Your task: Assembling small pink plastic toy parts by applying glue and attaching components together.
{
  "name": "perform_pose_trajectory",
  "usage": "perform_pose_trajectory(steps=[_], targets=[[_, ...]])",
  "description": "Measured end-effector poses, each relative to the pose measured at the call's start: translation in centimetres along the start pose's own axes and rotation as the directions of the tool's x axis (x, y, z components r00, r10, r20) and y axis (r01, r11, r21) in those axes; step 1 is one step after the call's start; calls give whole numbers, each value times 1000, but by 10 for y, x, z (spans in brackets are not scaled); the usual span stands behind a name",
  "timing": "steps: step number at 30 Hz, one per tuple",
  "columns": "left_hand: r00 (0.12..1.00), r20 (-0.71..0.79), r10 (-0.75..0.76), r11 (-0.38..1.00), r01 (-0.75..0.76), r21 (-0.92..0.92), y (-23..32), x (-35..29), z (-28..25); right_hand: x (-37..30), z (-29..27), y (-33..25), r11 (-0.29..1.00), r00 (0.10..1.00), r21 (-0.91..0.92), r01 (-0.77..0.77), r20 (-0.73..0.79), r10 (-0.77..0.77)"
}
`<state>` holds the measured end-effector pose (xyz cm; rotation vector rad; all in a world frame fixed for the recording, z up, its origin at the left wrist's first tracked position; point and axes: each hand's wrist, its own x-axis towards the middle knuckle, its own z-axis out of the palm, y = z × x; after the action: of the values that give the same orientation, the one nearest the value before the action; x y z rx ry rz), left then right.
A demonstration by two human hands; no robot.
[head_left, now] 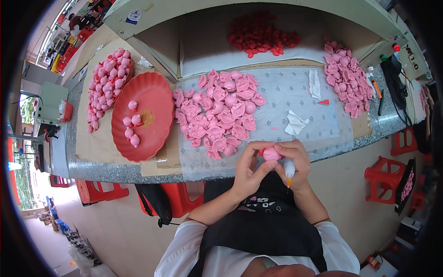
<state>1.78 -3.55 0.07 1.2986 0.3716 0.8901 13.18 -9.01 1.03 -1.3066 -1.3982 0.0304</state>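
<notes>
Close to my body, at the bench's front edge, both hands meet around a small pink rounded piece (272,154). A bit of red (261,152) shows at its left side. My left hand (248,171) is closed on the pink piece with fingers and thumb. My right hand (297,161) steadies the same piece and also holds a small white glue bottle (289,166), its amber needle tip pointing down. Just beyond my left hand lies a heap of pink petal-shaped and rounded pieces (219,111) on white printed sheeting (277,97).
A red scalloped tray (159,134) on the left holds several pink-and-red pieces, beside a full heap (108,81) of similar ones. Red parts (260,34) lie inside the open cabinet (157,51). More pink pieces (346,78), crumpled tissue (295,123) and an orange pen-like tool (376,85) are rightward.
</notes>
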Motion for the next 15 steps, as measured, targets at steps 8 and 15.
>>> perform_pose_trajectory(steps=[8, 15], targets=[[914, 183, -362, 682, 393, -617, 2, 7, -6, 9, -1, -3, 994, 994, -46, -97, 54, 100], [922, 137, -363, 698, 366, -615, -1, 2, 0, 7, 4, -5, 980, 1000, -198, 4, 24, 1]])
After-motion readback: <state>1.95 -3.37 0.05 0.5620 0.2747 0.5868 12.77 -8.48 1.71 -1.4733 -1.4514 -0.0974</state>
